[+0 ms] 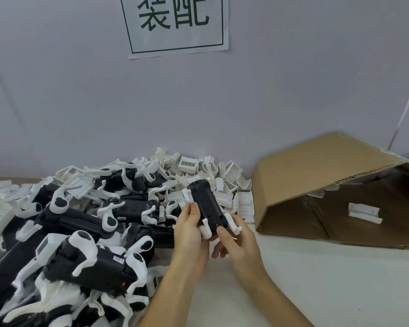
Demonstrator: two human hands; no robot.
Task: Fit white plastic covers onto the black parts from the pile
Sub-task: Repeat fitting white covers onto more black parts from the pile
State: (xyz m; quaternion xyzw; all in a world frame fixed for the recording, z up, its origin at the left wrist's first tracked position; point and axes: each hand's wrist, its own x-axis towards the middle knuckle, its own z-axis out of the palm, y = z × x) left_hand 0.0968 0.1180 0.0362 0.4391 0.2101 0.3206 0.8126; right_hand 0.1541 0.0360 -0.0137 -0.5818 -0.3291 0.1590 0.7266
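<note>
Here I have the black part (207, 206) raised between both hands above the worktop (316, 279), just right of the pile (80, 232). My left hand (191, 228) grips its left side, fingers curled; my right hand (234, 244) pinches the near end, thumb on top. Its long axis runs away from me, tilted slightly left. Loose white covers (232, 175) lie beyond it, nearer my right hand.
</note>
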